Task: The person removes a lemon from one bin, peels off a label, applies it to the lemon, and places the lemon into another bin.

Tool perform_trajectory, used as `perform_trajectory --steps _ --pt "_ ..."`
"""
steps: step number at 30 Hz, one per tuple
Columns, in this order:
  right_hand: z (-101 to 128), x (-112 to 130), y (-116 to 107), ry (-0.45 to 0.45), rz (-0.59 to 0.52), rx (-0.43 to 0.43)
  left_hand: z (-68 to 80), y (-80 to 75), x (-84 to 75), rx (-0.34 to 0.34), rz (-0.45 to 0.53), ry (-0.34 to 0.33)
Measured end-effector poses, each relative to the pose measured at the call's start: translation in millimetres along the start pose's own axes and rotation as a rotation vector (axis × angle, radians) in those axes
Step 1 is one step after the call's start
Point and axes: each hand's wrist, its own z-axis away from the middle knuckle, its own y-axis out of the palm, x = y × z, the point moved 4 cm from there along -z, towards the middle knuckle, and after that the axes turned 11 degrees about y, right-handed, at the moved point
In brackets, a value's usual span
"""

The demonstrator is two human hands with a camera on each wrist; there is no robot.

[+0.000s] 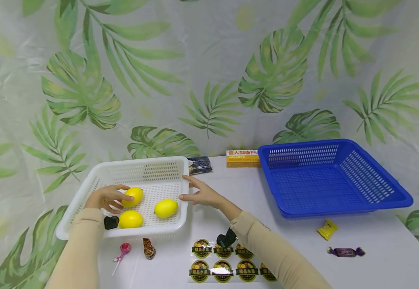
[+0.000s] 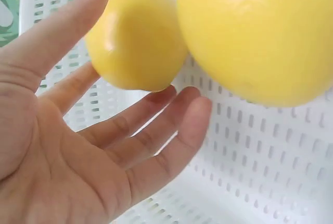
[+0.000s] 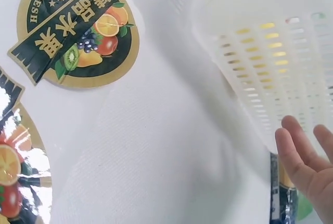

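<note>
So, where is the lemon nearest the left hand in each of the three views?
Head: the lemon lies at the far left of the white basket, touched by the left hand.
Left wrist: upper centre, between thumb and fingers; a second lemon fills the top right.
Right wrist: not in it.
Shared landmark: the white basket's slotted wall, in all three views.

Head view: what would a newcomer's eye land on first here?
Three yellow lemons in the white basket at left, with the left hand touching the rear one and the right hand open at the basket's right rim. Next, the bright blue basket at right, holding nothing visible. Fruit stickers lie near the front edge.
</note>
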Motion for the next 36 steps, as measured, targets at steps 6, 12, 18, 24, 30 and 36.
perform_trajectory --steps 6,12,18,24,30,36 --pt "0 -4 1 0.003 -0.015 -0.001 -4.3 1.9 2.9 -0.041 0.019 0.004" --pt "1 -4 2 -0.002 -0.022 -0.009 -5.2 3.8 2.9 -0.080 -0.029 0.031" --pt "0 -5 3 0.002 -0.040 -0.006 -9.3 8.3 2.1 -0.100 -0.019 0.079" --pt "-1 -7 3 0.003 -0.044 -0.005 -14.2 10.2 1.7 -0.115 -0.017 0.098" --pt "1 -4 3 0.001 -0.024 -0.008 -15.8 10.2 -3.2 -0.123 0.009 0.156" --pt "7 -4 -6 -0.020 0.035 -0.026 -15.2 8.1 -17.4 -0.142 0.032 0.260"
